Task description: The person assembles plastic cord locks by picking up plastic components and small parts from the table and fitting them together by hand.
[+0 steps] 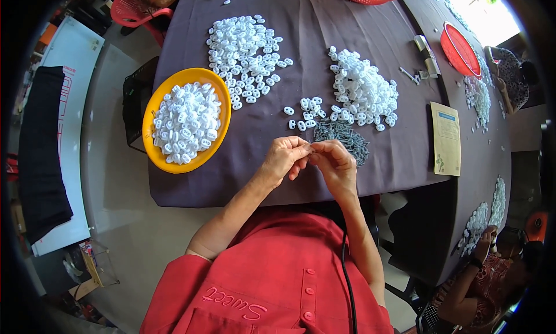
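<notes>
My left hand (285, 158) and my right hand (336, 165) meet at the near edge of the cloth-covered table, fingertips pinched together. Whatever small thing they hold between them is mostly hidden by the fingers. Just beyond the right hand lies a heap of small, thin dark grey pieces (346, 138), too fine to tell their kind. A few white oval plastic pieces with two holes (311, 107) lie past the fingertips. Behind them rises a larger pile of such white pieces (364, 86).
To the left, a yellow bowl (152, 156) holds many white pieces, with another white pile (238, 47) beyond it. A tan pouch (445, 138) lies at right. Red baskets (461, 50) stand farther off. Other people (480, 287) sit along the right side, near more white piles.
</notes>
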Demonstrator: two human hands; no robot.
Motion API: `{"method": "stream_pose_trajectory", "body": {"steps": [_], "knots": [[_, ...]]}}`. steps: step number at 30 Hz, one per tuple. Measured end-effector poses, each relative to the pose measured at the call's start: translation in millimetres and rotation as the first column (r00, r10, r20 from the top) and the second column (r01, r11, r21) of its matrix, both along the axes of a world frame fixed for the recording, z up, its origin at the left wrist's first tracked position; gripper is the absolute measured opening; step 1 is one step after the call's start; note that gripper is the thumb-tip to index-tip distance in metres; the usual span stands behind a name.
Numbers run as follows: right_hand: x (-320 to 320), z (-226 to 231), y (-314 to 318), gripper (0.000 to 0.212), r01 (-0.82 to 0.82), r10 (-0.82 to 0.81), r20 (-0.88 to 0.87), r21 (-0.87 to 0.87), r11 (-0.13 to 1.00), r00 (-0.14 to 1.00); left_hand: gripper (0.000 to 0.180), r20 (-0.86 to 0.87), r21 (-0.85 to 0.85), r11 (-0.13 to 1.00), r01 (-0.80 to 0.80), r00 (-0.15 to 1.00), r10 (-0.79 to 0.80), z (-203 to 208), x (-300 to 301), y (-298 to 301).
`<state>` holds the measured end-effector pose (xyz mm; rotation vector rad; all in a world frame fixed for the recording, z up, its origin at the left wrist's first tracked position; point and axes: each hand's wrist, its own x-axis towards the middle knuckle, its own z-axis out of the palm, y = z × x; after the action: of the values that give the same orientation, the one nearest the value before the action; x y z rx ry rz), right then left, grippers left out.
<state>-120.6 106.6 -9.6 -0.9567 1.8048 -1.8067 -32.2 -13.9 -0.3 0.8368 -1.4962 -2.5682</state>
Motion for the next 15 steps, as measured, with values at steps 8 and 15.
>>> {"method": "stream_pose_trajectory", "body": {"steps": [8, 15], "knots": [[-3.0, -5.5, 3.2, 0.008, 0.05, -0.076, 0.293, 0.096, 0.994, 0.953, 0.016, 0.025, -0.164, 0.986, -0.007, 1.0, 0.011, -0.4, 0.9, 6.8], [-3.8, 2.7, 4.1, 0.011, 0.041, -0.059, 0.58, 0.044, 0.998, 0.812, 0.011, -0.111, -0.266, 0.953, -0.144, 0.987, 0.118, -3.9, -2.8, 16.4]]}}
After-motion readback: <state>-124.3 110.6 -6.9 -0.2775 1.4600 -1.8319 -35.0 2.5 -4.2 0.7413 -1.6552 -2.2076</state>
